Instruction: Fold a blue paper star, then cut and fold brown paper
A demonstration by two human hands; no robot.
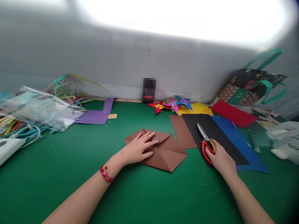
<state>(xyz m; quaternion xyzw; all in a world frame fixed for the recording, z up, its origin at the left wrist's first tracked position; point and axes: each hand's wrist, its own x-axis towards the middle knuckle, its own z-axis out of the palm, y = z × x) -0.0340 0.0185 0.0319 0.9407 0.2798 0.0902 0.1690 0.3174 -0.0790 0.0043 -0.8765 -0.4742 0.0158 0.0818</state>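
My left hand (140,147) lies flat with fingers spread on a folded brown paper (168,152) in the middle of the green mat (70,174). A red bracelet circles that wrist. My right hand (220,158) is closed round the red handles of a pair of scissors (205,141). The scissors lie on a black sheet (217,137), blades shut and pointing away to the upper left. A brown sheet (182,130) and a blue sheet (235,140) flank the black one.
Folded paper pinwheels (175,104) and yellow and red sheets lie at the back. A patterned gift bag (245,87) leans at the right. Purple paper (98,115), a clear plastic bag (39,109) and coloured strips crowd the left. A white device (9,147) sits at the left edge.
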